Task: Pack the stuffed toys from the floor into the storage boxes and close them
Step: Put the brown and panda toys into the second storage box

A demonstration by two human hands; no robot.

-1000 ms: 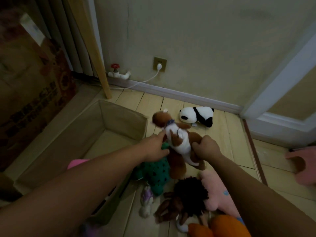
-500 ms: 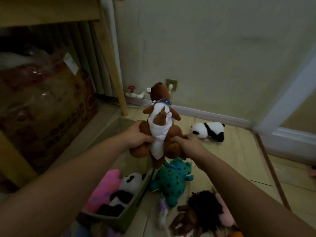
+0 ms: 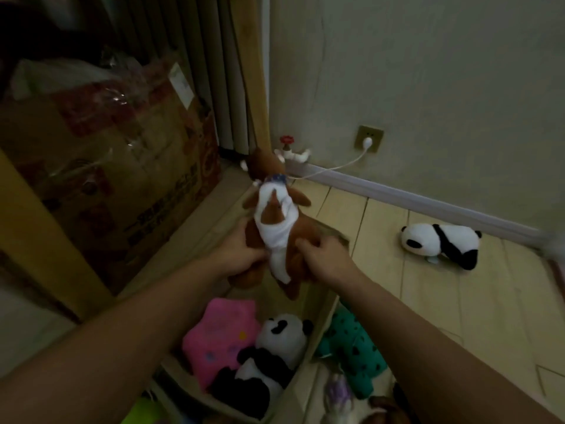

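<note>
A brown kangaroo toy (image 3: pixel 275 218) with a white belly hangs upright over the open storage box (image 3: pixel 321 307). My left hand (image 3: pixel 241 258) grips its left leg and my right hand (image 3: pixel 324 258) grips its right leg. Inside the box lie a pink star toy (image 3: pixel 220 338) and a panda toy (image 3: pixel 272 359). On the floor right of the box lies a green spotted toy (image 3: pixel 351 347). A second panda toy (image 3: pixel 440 243) lies on its side near the wall.
A large cardboard carton (image 3: pixel 116 166) wrapped in plastic stands at the left behind a wooden leg (image 3: pixel 39 240). A radiator, a red valve (image 3: pixel 287 140) and a wall socket (image 3: pixel 368 139) with a plugged cord are at the back. More toys show at the bottom edge.
Both hands lifted the kangaroo toy off the floor pile and carried it left over the box. The view shifted left, showing the box's contents.
</note>
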